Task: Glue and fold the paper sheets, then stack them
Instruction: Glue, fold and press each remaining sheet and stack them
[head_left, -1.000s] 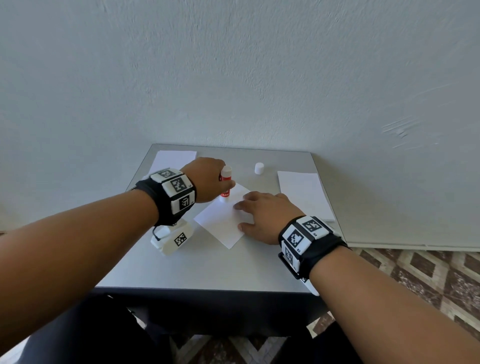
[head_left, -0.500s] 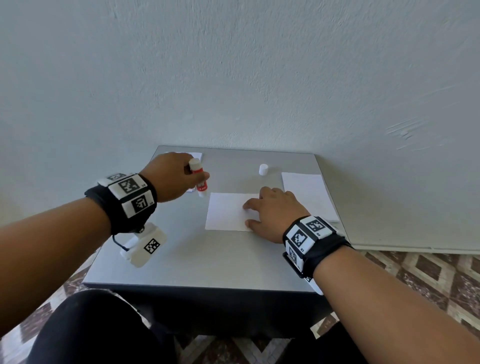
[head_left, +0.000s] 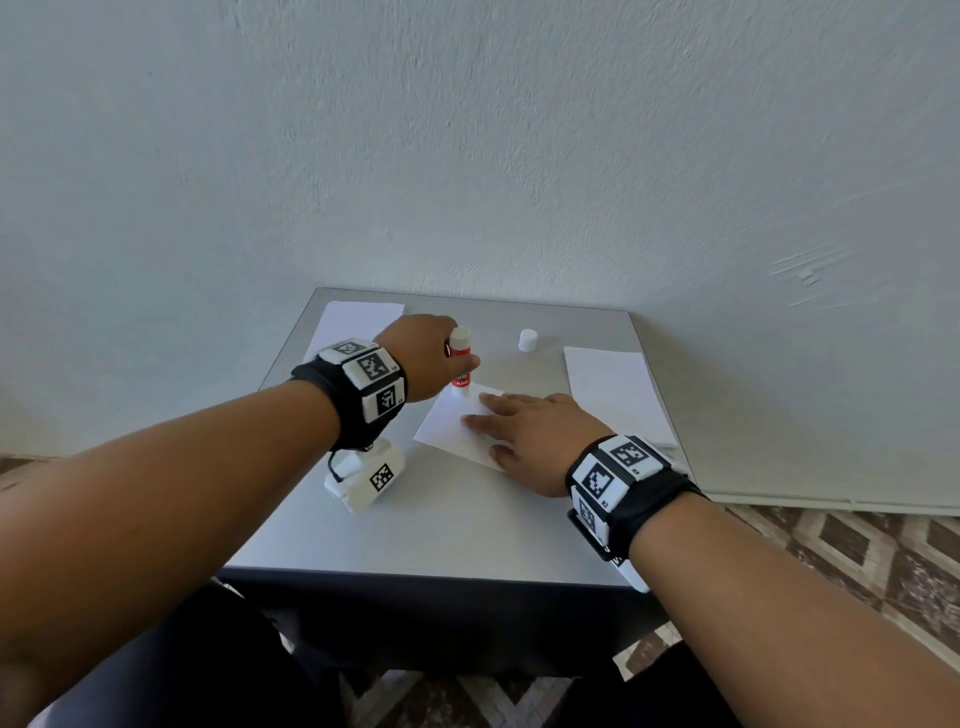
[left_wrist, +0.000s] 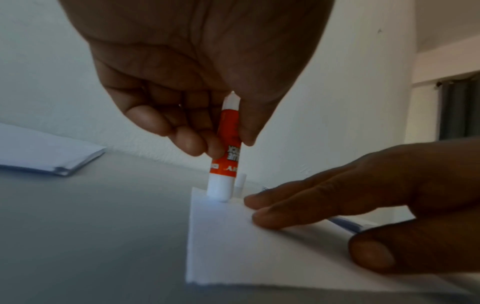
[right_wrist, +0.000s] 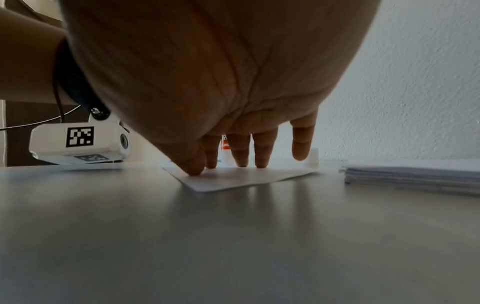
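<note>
A white paper sheet (head_left: 445, 427) lies turned at an angle in the middle of the grey table (head_left: 441, 530). My left hand (head_left: 423, 358) grips a red and white glue stick (head_left: 460, 364) upright, its tip down on the sheet's far corner (left_wrist: 205, 197). The glue stick (left_wrist: 226, 152) sits between thumb and curled fingers in the left wrist view. My right hand (head_left: 530, 434) lies flat on the sheet, straight fingers (right_wrist: 242, 156) pressing it down. A stack of sheets (head_left: 613, 389) lies at the right, another stack (head_left: 358, 322) at the far left.
The glue stick's white cap (head_left: 527, 340) stands on the table behind the sheet. The table stands against a pale wall (head_left: 467, 156). Patterned floor tiles (head_left: 857, 561) show to the right. My dark trousers (head_left: 182, 670) are below the table's front edge.
The sheet has turned from square to angled under my right hand. My left hand has brought the glue stick from beside the sheet's left edge onto its far corner.
</note>
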